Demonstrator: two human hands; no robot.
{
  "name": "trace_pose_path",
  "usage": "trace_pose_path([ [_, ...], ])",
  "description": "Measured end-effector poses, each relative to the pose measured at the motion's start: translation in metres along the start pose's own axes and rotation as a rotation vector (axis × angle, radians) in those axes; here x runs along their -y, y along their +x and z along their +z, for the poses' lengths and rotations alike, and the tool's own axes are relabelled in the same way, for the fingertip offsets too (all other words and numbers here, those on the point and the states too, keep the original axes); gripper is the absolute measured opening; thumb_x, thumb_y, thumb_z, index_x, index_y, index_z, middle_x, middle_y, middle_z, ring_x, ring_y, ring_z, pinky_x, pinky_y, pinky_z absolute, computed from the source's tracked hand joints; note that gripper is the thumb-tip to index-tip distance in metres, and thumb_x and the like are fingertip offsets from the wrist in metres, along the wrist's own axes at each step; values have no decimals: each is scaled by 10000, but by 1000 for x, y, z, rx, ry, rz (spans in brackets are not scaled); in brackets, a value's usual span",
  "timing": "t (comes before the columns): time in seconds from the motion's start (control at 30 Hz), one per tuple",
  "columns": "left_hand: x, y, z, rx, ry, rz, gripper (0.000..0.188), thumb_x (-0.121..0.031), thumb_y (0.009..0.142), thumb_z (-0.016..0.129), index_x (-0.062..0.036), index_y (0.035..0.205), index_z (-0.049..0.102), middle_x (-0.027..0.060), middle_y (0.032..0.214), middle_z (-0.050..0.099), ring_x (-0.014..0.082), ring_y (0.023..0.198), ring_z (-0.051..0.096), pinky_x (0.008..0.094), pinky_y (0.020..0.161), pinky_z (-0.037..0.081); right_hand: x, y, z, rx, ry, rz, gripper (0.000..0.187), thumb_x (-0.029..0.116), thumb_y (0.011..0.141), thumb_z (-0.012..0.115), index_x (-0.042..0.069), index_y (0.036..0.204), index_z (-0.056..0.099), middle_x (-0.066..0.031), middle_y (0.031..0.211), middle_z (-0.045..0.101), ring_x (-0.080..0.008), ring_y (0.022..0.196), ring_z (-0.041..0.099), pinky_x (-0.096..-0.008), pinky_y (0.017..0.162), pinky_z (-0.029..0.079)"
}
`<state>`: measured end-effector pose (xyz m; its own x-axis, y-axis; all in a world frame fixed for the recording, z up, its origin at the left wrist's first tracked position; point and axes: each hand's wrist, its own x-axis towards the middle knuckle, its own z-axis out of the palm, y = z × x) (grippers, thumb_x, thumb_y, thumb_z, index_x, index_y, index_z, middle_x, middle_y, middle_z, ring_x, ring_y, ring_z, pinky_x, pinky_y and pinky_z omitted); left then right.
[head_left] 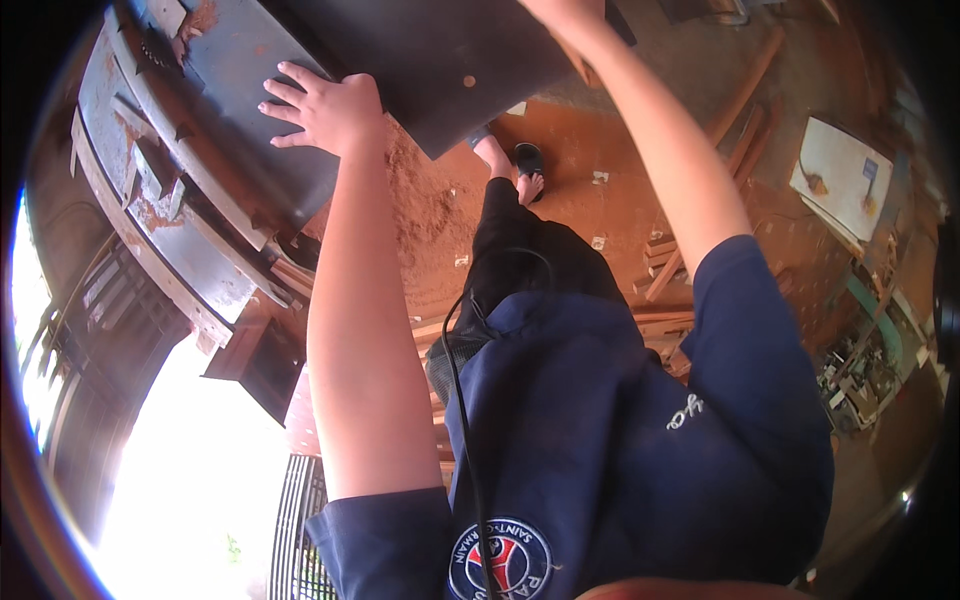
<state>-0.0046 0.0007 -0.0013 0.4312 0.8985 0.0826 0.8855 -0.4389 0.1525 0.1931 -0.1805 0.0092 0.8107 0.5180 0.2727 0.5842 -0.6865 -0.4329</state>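
Observation:
My left hand (pixel 322 108) is open, its fingers spread flat over a grey metal worktop (pixel 225 75). The heel of that palm lies against the edge of a large dark flat panel (pixel 440 75), which has a small pale round spot near its middle. My right arm reaches up past the panel's far right side. Only the wrist and a bit of my right hand (pixel 562 10) show at the top edge, so its fingers are hidden.
Reddish sawdust (pixel 415 195) covers the floor by my feet. A curved-looking metal rail (pixel 185 130) runs along the worktop's left. Wood strips (pixel 660 265) lie on the right, near a white board (pixel 842 178). A black cable (pixel 462 400) hangs down my front.

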Motion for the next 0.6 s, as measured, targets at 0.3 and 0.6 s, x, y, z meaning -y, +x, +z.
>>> trace_pose_path([
  [0.3,-8,2,2,-3,26,-19,816,-285,844,548,-73,1596,313,199,1675,239,431,1562,140,724,1183,121,3,-81,-7,49,-80,-112,516,359,822,782,308,1327,689,-37,778,599,-258,782,626,-397,662,554],
  [0.6,-8,3,4,54,-12,-52,856,-644,982,396,-113,1632,234,189,1696,177,387,1583,76,679,1212,60,30,32,18,-16,2,-47,519,280,816,769,166,1316,691,-147,862,683,-336,869,673,-440,776,564],
])
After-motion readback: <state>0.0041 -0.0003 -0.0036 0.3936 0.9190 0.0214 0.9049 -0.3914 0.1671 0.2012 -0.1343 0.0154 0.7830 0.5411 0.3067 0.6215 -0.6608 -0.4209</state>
